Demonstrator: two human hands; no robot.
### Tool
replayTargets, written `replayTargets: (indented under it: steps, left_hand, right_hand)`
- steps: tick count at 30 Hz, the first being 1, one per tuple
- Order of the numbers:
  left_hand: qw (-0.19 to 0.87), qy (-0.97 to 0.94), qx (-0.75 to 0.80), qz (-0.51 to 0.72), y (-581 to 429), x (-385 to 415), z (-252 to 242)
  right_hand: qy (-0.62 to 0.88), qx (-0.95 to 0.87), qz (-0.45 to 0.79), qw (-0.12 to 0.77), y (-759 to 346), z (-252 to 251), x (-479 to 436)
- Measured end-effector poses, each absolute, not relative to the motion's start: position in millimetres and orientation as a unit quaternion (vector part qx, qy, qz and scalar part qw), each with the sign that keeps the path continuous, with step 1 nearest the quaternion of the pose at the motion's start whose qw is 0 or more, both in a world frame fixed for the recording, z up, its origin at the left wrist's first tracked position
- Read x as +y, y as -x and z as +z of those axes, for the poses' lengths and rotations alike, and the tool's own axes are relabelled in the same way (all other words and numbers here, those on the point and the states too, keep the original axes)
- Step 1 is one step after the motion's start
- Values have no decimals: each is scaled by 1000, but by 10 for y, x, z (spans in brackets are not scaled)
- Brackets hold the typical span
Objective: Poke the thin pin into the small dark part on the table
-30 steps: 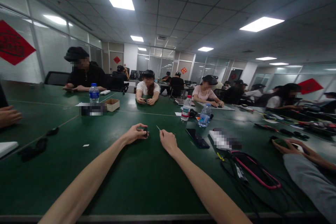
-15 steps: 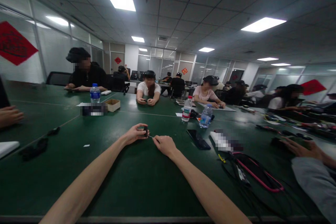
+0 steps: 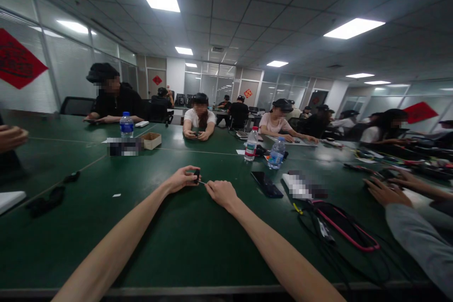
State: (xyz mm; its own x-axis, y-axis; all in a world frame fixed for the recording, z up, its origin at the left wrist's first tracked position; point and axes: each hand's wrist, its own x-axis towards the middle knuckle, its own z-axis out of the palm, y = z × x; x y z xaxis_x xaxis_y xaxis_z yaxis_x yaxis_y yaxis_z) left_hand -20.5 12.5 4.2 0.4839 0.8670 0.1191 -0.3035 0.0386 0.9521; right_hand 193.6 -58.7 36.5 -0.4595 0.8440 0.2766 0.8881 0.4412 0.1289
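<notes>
My left hand (image 3: 181, 179) is closed round a small black block (image 3: 197, 176), held upright between thumb and fingers above the green table (image 3: 198, 245). What kind of part the block is I cannot make out. My right hand (image 3: 221, 193) is closed on a thin metal-shafted tool (image 3: 201, 182); its slim shaft points left to the block's lower side, and the fist hides the handle. Whether the tip touches the block is too small to tell.
A dark phone (image 3: 266, 184) lies right of my right hand, with a pink-edged cable bundle (image 3: 348, 226) nearer. Two water bottles (image 3: 251, 144) stand beyond. An open cardboard box (image 3: 151, 141) is far left. At right, a co-worker's grey sleeve (image 3: 417, 236) reaches in.
My hands keep nearly the same pose, block and tool still held. The co-worker's hands at the right have moved left and slightly up. The view has shifted slightly.
</notes>
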Motion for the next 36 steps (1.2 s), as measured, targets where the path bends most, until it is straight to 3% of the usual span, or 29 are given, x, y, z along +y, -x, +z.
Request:
replayTargets:
  steps: [10,36]
  left_hand:
    - [675,-536,271,428,201,62,104]
    - [672,-537,275,429,191,93,90]
  right_hand:
    - [556,-813,-108,136,-1946,335,-560]
    - [536,-833,-114,81,-1893,362,-625]
